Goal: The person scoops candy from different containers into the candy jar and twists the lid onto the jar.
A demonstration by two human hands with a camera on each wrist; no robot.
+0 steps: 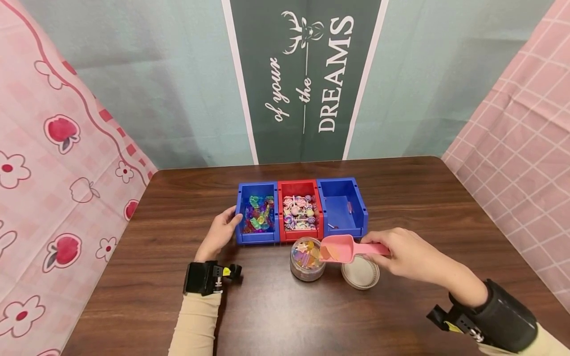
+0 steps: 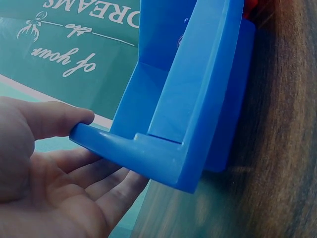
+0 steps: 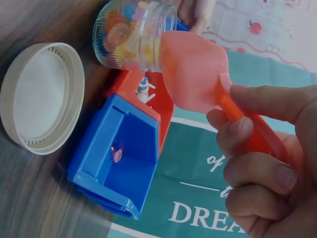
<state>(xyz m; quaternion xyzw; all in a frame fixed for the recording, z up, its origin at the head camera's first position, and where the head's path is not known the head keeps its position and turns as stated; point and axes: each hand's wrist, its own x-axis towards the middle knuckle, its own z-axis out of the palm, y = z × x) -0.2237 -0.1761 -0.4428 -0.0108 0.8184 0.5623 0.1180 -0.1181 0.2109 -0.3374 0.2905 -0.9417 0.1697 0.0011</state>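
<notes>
My right hand point(image 1: 403, 252) grips the handle of a pink scoop point(image 1: 340, 247), whose tip is right at the mouth of a glass jar point(image 1: 307, 267). An orange piece shows in the scoop. Colourful translucent pieces fill the jar, also seen beyond the scoop in the right wrist view. At the far left of three joined bins, my left hand point(image 1: 220, 231) pinches the side wall of a blue bin point(image 2: 168, 148), thumb on its rim and fingers beneath. Bright clear pieces point(image 1: 259, 215) lie in that bin. A white round lid point(image 1: 360, 273) lies on the table beside the jar.
The middle red bin point(image 1: 299, 187) holds many lollipop-like pieces. In the right blue bin point(image 1: 340, 207) lie a few small pinkish pieces. A printed cloth point(image 1: 303, 143) hangs behind the brown table point(image 1: 187, 198), with pink cloths on both sides.
</notes>
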